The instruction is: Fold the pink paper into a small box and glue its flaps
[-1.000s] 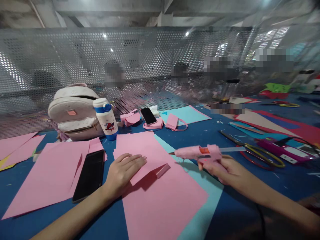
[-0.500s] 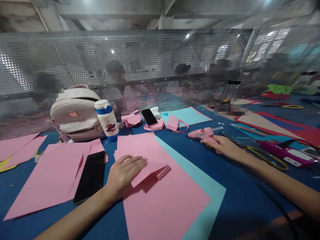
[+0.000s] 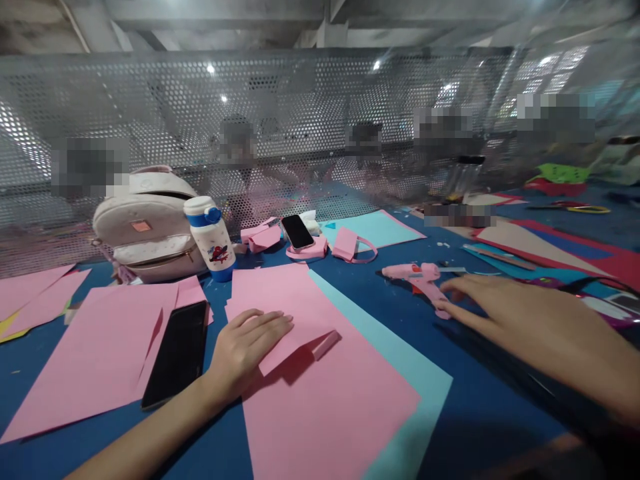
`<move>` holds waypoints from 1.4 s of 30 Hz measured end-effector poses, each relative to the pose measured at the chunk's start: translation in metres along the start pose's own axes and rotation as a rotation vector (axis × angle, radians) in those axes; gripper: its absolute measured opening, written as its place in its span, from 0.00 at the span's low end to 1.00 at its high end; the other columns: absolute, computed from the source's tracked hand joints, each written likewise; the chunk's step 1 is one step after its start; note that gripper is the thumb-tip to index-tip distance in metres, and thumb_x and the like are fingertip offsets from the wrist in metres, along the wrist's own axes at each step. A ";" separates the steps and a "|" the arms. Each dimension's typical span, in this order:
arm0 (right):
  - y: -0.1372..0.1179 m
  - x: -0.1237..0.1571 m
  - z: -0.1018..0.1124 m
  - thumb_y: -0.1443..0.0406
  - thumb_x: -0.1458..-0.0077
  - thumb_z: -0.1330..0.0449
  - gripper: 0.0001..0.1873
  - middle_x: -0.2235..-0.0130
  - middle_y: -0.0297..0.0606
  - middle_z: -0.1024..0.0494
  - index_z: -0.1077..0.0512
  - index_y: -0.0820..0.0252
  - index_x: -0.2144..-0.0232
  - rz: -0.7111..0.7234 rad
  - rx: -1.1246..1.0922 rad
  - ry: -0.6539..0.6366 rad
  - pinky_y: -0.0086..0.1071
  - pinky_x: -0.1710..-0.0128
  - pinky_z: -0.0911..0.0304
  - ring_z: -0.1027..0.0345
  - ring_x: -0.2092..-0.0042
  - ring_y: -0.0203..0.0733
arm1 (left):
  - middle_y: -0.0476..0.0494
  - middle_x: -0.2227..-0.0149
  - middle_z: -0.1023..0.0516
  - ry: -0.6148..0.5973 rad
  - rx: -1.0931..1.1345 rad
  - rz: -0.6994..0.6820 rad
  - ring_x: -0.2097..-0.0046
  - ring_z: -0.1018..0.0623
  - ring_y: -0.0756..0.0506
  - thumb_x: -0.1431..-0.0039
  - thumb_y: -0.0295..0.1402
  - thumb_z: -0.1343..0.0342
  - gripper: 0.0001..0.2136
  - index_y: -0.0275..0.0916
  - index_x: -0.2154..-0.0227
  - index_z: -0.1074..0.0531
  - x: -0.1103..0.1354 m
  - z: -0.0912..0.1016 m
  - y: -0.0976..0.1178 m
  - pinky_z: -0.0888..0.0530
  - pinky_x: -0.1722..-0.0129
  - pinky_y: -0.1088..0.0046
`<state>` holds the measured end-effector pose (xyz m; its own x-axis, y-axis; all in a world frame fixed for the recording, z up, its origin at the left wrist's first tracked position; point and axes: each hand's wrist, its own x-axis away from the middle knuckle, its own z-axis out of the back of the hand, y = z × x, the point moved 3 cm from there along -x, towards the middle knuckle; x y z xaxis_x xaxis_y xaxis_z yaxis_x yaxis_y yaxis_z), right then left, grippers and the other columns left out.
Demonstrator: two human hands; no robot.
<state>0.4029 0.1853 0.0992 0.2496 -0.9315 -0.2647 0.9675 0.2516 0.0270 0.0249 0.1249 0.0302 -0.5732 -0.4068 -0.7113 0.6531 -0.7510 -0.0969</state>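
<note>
Left hand (image 3: 245, 350) flat, pinning folded pink paper (image 3: 287, 348) over larger pink sheet (image 3: 325, 420) and pale-blue sheet (image 3: 433, 377). Right hand (image 3: 510, 312) loosely spread, apparently gripping nothing, by handle of glue gun (image 3: 415, 272), lying on bench (image 3: 370, 287). Likely fold-and-glue step; pressing the fold calls for steady fingers. Fold's underside hidden; right fingertip contact unclear; both sheets cut off below.

Blue tbl (image 3: 360, 283) w/ perf'd metal screen (image 3: 300, 100) behind, grey beams (image 3: 220, 13) above.
</note>
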 end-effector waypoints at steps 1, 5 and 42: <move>-0.014 0.003 0.002 0.47 0.40 0.48 0.22 0.51 0.43 0.20 0.23 0.50 0.56 0.055 -0.068 -0.039 0.49 0.60 0.32 0.25 0.53 0.61 | 0.41 0.51 0.17 0.003 0.003 0.003 0.48 0.19 0.46 0.32 0.20 0.59 0.20 0.37 0.45 0.29 0.000 0.000 0.000 0.25 0.52 0.68; -0.077 0.004 -0.018 0.53 0.38 0.45 0.16 0.53 0.39 0.21 0.27 0.51 0.53 0.349 -0.365 -0.327 0.39 0.57 0.33 0.26 0.53 0.50 | 0.42 0.52 0.17 0.021 -0.012 0.001 0.49 0.18 0.46 0.35 0.16 0.59 0.22 0.37 0.45 0.29 0.000 0.001 0.001 0.25 0.54 0.68; -0.128 -0.039 -0.079 0.52 0.47 0.30 0.23 0.55 0.42 0.25 0.26 0.56 0.53 0.565 -1.326 -0.021 0.34 0.59 0.32 0.30 0.56 0.43 | 0.39 0.49 0.18 -0.031 0.287 0.229 0.47 0.19 0.44 0.27 0.36 0.56 0.17 0.40 0.42 0.30 0.005 0.003 -0.004 0.25 0.49 0.66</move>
<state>0.2663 0.2100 0.0295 0.5908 -0.6275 -0.5071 -0.0072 0.6244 -0.7811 0.0177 0.1241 0.0288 -0.4458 -0.5939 -0.6698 0.6037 -0.7519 0.2649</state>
